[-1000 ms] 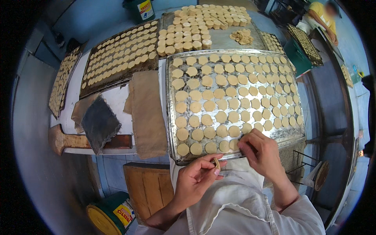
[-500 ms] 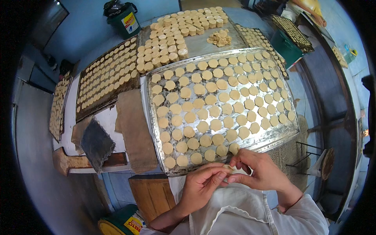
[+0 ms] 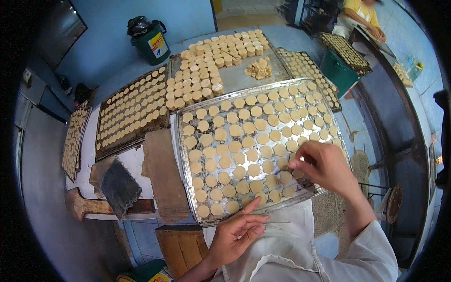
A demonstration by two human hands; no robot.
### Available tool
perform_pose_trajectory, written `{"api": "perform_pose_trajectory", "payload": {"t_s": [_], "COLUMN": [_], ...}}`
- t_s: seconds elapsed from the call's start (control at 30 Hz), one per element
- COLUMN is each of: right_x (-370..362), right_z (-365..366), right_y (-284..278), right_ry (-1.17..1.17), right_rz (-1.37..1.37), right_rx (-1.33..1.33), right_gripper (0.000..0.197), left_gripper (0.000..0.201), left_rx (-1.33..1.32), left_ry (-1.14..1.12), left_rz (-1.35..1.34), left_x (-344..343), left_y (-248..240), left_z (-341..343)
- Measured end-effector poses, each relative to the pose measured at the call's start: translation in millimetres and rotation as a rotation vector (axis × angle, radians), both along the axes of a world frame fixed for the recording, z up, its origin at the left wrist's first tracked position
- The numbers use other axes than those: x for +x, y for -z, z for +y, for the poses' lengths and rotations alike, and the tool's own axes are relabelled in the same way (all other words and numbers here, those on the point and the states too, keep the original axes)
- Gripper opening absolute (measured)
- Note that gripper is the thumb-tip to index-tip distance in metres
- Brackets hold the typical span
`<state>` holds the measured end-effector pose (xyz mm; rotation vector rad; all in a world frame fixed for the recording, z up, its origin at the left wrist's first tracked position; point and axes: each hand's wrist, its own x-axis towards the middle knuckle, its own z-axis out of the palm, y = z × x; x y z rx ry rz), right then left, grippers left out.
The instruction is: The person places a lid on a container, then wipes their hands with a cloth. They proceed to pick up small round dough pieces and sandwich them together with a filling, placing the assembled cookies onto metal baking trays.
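Note:
Rows of thin round dough discs (image 3: 253, 169) lie flat on a large shiny metal tray (image 3: 305, 196) in front of me. My right hand (image 3: 324, 168) is over the tray's right part, thumb and fingers pinched down at the discs there. Whatever is between those fingertips is hidden. At the tray's near edge is my left hand (image 3: 237, 233), fingers apart and nothing in them. Its index fingertip reaches over the rim beside a disc in the nearest row.
Behind the tray stand stacked dough rounds (image 3: 206, 70) and a heap of dough scraps (image 3: 259, 68). More filled trays (image 3: 131, 109) lie left and right. Cloths (image 3: 164, 176) and a wooden paddle (image 3: 94, 204) are at left. A person (image 3: 364, 21) sits far right beside a counter.
My hands were together at the tray's near edge with a dough piece between them. Now they are apart: the right has moved up and right over the tray, and the left has opened.

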<state>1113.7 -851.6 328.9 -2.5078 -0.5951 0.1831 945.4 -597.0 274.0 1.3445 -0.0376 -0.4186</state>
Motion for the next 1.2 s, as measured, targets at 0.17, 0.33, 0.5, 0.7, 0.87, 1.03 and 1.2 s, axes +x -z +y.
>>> {"api": "perform_pose_trajectory", "payload": {"t_s": [0.17,0.33,0.5,0.7,0.87,1.03,1.2], "right_x": [111,219,232,260,226,60,-69], "right_z": [48,127,190,156,108,54,15], "right_y": [7,56,69,80,53,12,3], "right_ry": [-0.098,-0.202,-0.217,-0.280,-0.127,-0.371,-0.395], "right_rz": [-0.113,-0.142,-0.237,-0.248,-0.111,0.047,0.020], "right_rx": [0.086,0.188,-0.146,-0.047,0.162,0.501,0.305], "right_gripper": [0.031,0.042,0.048,0.043,0.039,0.039,0.032], "left_gripper": [0.024,0.021,0.020,0.019,0.031,0.052,0.051], "left_rx": [-0.015,0.045,0.076,0.080,0.080,-0.216,-0.380], "left_ry": [-0.089,-0.146,-0.257,-0.308,-0.247,-0.294,-0.201], "left_rz": [-0.053,-0.092,-0.070,-0.074,-0.126,0.023,0.224], "left_x": [0,-12,-25,-29,-21,0,15], "left_y": [-7,-8,-15,-7,-2,-1,5], "left_z": [0,10,19,24,18,-12,-33]}}
